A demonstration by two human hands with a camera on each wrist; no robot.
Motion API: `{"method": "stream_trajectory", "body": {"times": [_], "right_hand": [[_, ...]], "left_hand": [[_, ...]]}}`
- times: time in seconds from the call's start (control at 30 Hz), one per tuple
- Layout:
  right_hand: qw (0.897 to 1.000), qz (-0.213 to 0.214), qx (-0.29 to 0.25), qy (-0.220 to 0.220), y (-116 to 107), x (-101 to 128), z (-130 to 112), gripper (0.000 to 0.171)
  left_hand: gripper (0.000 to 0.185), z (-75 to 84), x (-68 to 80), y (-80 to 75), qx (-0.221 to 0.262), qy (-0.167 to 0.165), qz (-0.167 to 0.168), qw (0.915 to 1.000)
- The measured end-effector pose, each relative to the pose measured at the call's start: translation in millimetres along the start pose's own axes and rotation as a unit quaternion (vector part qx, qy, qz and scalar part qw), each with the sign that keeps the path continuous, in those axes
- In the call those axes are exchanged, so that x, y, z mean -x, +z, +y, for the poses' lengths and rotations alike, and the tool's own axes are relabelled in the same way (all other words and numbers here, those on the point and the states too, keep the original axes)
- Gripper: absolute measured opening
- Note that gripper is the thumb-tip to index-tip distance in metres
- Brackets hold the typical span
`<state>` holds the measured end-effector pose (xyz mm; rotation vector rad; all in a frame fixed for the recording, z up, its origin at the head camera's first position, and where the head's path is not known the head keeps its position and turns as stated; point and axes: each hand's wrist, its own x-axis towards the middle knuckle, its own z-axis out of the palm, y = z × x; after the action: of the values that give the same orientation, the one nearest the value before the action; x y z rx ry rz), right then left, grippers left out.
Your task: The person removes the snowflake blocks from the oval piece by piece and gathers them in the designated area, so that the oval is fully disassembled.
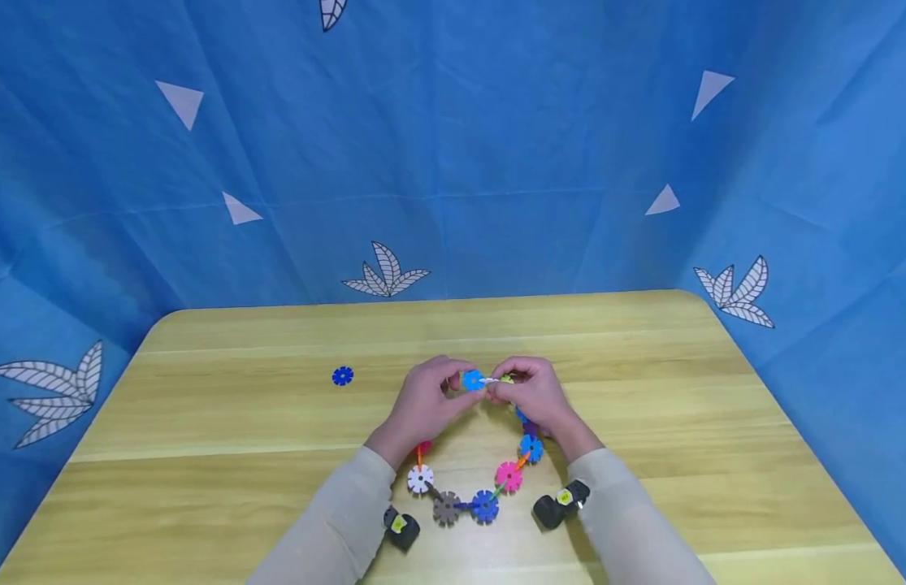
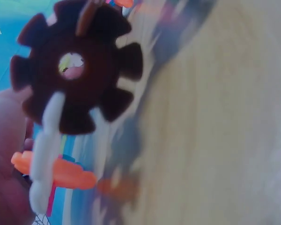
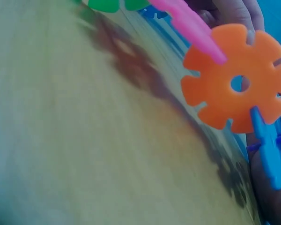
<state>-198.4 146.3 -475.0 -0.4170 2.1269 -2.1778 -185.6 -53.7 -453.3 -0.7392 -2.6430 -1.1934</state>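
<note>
In the head view, my left hand [image 1: 428, 402] pinches a light blue interlocking disc [image 1: 473, 380] between thumb and fingers. My right hand [image 1: 531, 392] pinches a white disc [image 1: 489, 380], seen edge-on against the blue one; whether their slots engage cannot be told. A yellow-green disc [image 1: 507, 379] shows by the right fingers. From both hands hangs a curved chain of notched discs, with a grey-brown disc [image 1: 447, 509], a dark blue disc [image 1: 485, 507] and a pink disc [image 1: 509, 477] low down. The left wrist view has a dark brown disc [image 2: 103, 70] up close; the right wrist view, an orange disc [image 3: 220, 93].
A single dark blue disc [image 1: 342, 375] lies apart on the wooden table [image 1: 226, 455], left of the hands. Small black cameras sit at the left wrist [image 1: 402, 530] and right wrist [image 1: 561, 505]. Behind the table hangs a blue patterned cloth [image 1: 496, 146].
</note>
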Motion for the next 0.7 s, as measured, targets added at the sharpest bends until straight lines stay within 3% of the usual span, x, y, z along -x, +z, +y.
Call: {"method": "stream_trajectory", "body": {"times": [0.13,0.3,0.53,0.7], "right_hand": [[1.0,-0.013,-0.009,-0.006,-1.2,-1.0,0.3,0.005],[0.999,-0.033,-0.011,-0.015,-3.5,-2.1,1.6,0.005],[0.999,-0.036,-0.011,-0.014,-3.9,-2.2,3.2,0.006],[0.999,-0.038,-0.006,-0.022,-4.0,-2.0,3.9,0.007]], "left_hand": [[0.035,-0.1,0.7,-1.2,-0.01,0.031,0.017,0.9993],[0.03,-1.5,1.0,-0.1,0.016,0.059,0.033,0.9976],[0.029,-1.2,2.9,0.6,0.071,0.067,0.042,0.9943],[0.026,-3.2,3.1,2.0,0.084,0.075,0.053,0.9922]]}}
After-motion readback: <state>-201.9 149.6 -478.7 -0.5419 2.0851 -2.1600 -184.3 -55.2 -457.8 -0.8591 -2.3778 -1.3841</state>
